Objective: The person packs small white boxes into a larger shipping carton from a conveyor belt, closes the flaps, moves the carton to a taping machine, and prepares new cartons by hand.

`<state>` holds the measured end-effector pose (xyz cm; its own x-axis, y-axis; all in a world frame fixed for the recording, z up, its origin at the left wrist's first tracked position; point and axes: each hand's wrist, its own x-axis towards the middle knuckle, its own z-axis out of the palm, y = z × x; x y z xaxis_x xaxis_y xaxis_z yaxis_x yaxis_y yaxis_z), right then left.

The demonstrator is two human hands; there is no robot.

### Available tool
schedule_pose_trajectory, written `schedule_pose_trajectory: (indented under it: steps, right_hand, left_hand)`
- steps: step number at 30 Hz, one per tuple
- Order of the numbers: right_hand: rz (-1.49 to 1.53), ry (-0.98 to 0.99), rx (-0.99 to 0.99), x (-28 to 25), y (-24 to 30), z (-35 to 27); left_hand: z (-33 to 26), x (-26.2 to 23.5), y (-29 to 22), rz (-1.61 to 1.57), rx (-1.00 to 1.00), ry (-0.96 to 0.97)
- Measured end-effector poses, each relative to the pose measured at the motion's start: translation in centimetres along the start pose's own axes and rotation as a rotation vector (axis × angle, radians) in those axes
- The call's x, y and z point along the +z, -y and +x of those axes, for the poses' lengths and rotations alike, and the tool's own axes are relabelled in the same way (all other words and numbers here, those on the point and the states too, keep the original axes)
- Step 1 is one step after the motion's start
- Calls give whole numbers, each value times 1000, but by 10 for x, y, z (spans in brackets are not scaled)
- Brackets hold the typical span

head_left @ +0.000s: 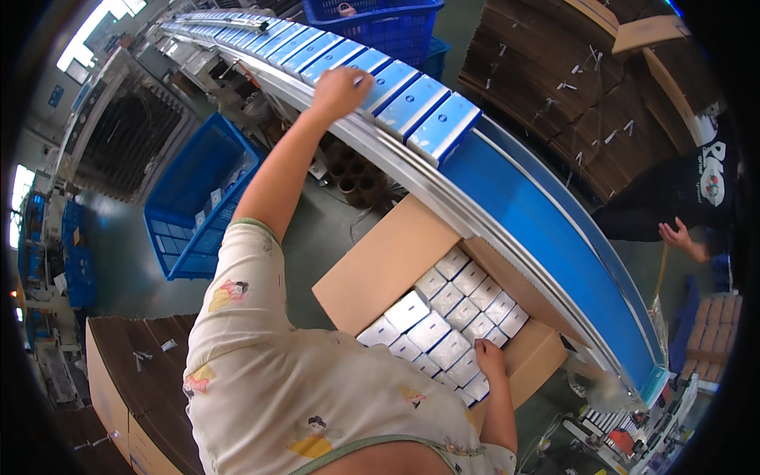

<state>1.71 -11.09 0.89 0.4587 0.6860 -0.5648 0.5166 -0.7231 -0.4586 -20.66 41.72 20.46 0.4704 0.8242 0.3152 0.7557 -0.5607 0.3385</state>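
My left hand (342, 93) is over the row of blue-and-white packs (380, 83) on the conveyor, its fingers curled against the near side of the row. What lies in those fingers is hidden. My right hand (490, 358) is inside the open cardboard carton (404, 257), at its right side. Its fingers are bent together at the edge of the shiny, film-wrapped white packs (447, 321); I cannot make out whether it grips one. Those packs stand close together in rows, some of the nearer ones higher than the rest.
The blue conveyor belt (546, 229) curves from far left to lower right. A blue crate (186, 218) with a few packs stands at left, another blue basket (376, 24) behind the belt. Stacked flat cartons (546, 87) lie beyond it. A co-worker's hand (682, 237) shows at far right.
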Motion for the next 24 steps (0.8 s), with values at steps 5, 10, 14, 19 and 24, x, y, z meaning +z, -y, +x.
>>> schedule_pose_trajectory:
  steps: [5,10,14,19,24]
  right_hand:
    - [76,-119,-342,-58,86,-26]
    - [107,-570,-620,-147,155,-26]
    - [306,-680,-346,-191,151,55]
    - [752,-467,-270,-212,145,79]
    - [694,-760,-290,-221,127,41]
  left_hand:
    - [56,17,73,322,-257,-53]
    - [52,33,25,26,-208,260]
    - [23,52,-68,-328,-51,572]
    - [-21,89,-147,-320,56,475]
    - [-41,70,-157,-579,213,325]
